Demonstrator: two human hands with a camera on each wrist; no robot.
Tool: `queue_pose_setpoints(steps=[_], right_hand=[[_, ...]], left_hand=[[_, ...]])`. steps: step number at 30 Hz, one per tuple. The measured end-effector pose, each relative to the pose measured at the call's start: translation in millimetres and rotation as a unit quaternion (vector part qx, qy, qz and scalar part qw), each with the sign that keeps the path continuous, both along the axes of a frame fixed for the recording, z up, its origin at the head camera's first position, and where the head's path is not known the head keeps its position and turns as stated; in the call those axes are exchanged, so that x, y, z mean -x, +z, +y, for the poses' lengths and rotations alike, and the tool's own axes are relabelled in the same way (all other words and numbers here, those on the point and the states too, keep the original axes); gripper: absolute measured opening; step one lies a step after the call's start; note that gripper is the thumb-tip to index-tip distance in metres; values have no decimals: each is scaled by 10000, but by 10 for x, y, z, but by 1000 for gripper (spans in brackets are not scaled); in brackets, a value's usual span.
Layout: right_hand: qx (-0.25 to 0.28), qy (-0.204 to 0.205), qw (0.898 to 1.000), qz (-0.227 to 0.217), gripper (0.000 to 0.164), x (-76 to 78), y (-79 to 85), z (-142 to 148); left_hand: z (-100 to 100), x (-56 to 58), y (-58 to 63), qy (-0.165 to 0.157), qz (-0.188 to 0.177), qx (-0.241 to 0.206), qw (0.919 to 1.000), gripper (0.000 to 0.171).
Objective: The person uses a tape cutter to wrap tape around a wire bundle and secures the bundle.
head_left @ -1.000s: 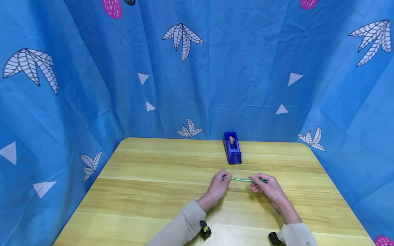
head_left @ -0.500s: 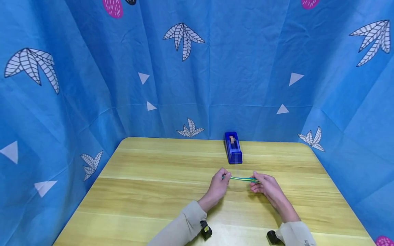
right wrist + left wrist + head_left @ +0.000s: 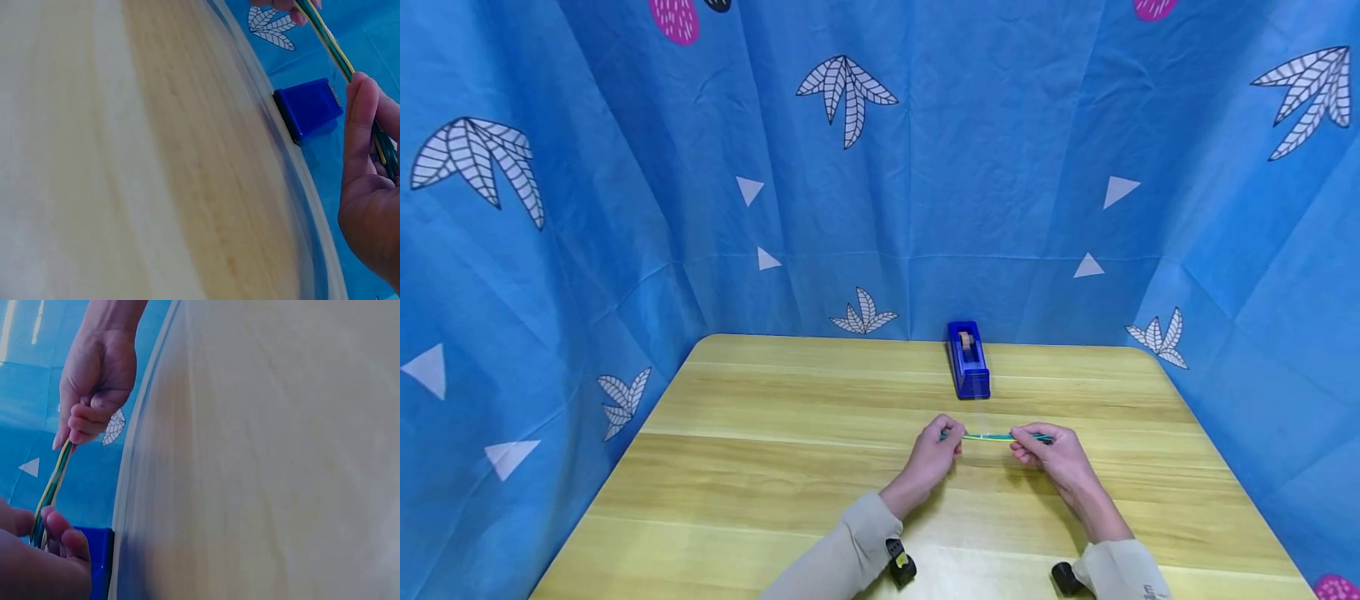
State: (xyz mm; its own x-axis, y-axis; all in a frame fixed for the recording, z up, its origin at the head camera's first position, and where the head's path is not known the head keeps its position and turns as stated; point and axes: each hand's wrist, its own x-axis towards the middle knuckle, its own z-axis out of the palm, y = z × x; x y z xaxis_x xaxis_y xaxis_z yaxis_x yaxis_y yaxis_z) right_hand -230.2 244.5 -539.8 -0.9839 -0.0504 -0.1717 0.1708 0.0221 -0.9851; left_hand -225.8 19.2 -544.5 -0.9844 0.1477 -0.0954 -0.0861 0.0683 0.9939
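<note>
A thin bundle of green and yellow wires (image 3: 994,437) stretches nearly level between my two hands, above the table. My left hand (image 3: 929,456) pinches its left end between thumb and curled fingers. My right hand (image 3: 1062,458) pinches it further right, and a short green end shows past the thumb. In the left wrist view, a shiny pale patch lies around the middle of the wires (image 3: 54,478). The right wrist view has the wires (image 3: 326,39) running straight up from the right thumb and fingers toward the other hand. My fingers hide part of each end.
A blue tape dispenser (image 3: 968,362) with a small roll stands toward the back of the wooden table (image 3: 760,467), just beyond the hands. A blue patterned curtain (image 3: 985,167) surrounds the table's back and sides.
My right hand slid slightly left along the wires, then back right, regripping them. A shiny spot now shows mid-bundle. The left hand keeps its hold almost in place.
</note>
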Motion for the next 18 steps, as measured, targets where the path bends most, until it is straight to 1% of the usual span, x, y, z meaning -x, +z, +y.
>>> queue_pose_setpoints(steps=[4,7,11,14,18], right_hand=[[-135,-20,9997,207,29,-2,7,-13],[-277,-33,9989,368,32,-10,21,-28],[-433,-37,9976,531,32,-23,20,-30],[-468,-1,9972,587,31,-30,19,-20],[-538,62,9971,532,31,-29,20,-20]], left_hand=[[-29,37,4,-42,-261,-325,9991,25],[-51,56,9,-144,-328,-422,9985,29],[-48,57,2,-253,-428,-491,9976,30],[-24,64,-2,-233,-473,-514,9973,26],[0,72,-6,-68,-367,-402,9985,22]])
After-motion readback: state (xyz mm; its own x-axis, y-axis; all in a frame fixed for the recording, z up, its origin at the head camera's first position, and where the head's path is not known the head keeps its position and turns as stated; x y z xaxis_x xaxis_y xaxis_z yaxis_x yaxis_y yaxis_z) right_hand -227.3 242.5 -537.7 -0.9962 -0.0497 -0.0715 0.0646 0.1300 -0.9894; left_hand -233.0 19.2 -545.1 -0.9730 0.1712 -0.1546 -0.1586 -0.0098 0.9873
